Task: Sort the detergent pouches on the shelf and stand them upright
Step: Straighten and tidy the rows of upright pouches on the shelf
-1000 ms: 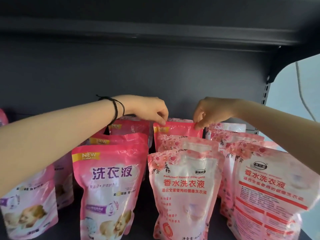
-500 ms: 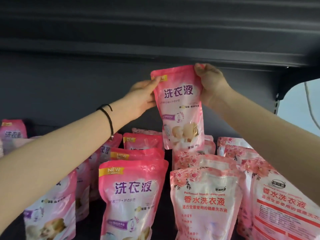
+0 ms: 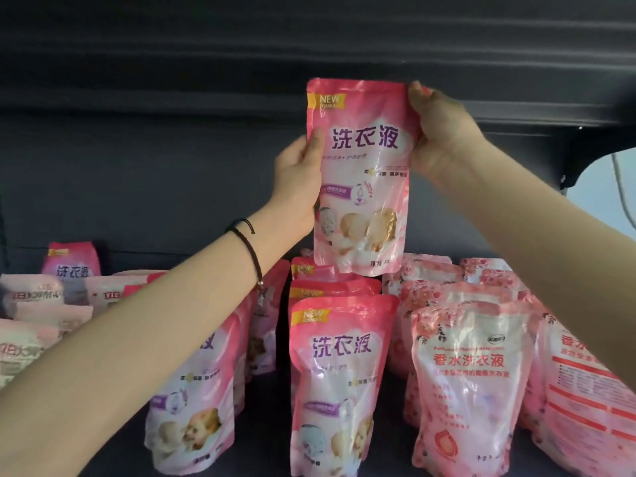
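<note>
A person holds 1 pink detergent pouch [image 3: 361,173] upright in the air, well above the shelf [image 3: 261,428]. The left grip [image 3: 298,180] is clamped on its left edge, thumb on the front. The right grip [image 3: 444,132] is clamped on its upper right corner, fingers hidden behind the pouch. Below stand rows of pouches: a matching front pouch [image 3: 339,380] with a floral pouch [image 3: 468,383] just beside it. The pale packs [image 3: 31,297] at far left are too blurred to read. The right arm partly covers the rightmost pouch [image 3: 592,418].
</note>
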Available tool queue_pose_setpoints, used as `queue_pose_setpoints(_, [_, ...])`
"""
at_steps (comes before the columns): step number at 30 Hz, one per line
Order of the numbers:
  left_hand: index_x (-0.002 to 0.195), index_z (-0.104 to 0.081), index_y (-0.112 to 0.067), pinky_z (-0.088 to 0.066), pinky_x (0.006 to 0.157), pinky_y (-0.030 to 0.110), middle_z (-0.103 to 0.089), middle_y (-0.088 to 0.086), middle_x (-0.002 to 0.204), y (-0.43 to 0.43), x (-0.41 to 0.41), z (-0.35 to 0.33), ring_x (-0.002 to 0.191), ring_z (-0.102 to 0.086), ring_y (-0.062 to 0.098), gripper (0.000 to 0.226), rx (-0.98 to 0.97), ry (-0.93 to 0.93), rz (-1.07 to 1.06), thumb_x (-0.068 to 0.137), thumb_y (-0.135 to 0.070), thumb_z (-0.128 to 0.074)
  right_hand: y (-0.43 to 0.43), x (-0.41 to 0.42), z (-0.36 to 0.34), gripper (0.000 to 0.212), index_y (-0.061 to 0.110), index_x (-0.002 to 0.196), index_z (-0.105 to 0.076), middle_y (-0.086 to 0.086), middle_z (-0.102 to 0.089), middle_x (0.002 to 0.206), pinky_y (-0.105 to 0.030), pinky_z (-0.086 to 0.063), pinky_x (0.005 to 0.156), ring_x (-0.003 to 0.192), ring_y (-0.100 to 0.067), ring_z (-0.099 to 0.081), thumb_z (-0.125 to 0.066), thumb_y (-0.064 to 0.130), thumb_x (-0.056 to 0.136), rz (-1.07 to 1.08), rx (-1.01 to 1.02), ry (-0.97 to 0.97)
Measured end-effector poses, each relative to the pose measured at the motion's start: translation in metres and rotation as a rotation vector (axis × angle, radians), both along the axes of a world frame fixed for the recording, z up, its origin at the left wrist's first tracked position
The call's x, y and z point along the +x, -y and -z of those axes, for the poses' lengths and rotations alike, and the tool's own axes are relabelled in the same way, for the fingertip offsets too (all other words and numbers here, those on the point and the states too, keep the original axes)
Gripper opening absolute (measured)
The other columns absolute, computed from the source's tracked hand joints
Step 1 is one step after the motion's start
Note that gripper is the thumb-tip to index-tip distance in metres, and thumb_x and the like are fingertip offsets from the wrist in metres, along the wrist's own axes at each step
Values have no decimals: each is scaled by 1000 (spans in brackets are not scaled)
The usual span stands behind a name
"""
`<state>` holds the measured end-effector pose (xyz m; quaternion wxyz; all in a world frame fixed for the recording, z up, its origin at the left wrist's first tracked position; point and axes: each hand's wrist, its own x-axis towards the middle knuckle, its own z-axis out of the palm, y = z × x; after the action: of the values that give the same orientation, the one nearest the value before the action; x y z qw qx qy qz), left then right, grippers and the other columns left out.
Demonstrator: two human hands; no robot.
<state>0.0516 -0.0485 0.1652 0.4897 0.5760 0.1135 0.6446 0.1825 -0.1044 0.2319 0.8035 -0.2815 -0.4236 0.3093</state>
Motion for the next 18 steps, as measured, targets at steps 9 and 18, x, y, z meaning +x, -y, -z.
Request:
queue_pose_setpoints(9, [88,-64,-11,-58,80,47,-72,14,98,65,-27,14,85,-71,26,28,-41,6,-85,99,-32,-49,50,-27,19,11,5,91,-60,-11,-70,81,-36,-58,59,63,-22,-70,-55,13,96,7,-10,-24])
queue_pose_setpoints(18, [87,-58,-5,-52,73,50,-57,18,88,118,-40,60,78,-54,27,31,-107,114,-218,100,-31,-47,118,-40,97,35,6,113,-60,-5,-70,98,-35,-55,87,92,-19,-69,-52,35,96,167,-107,323])
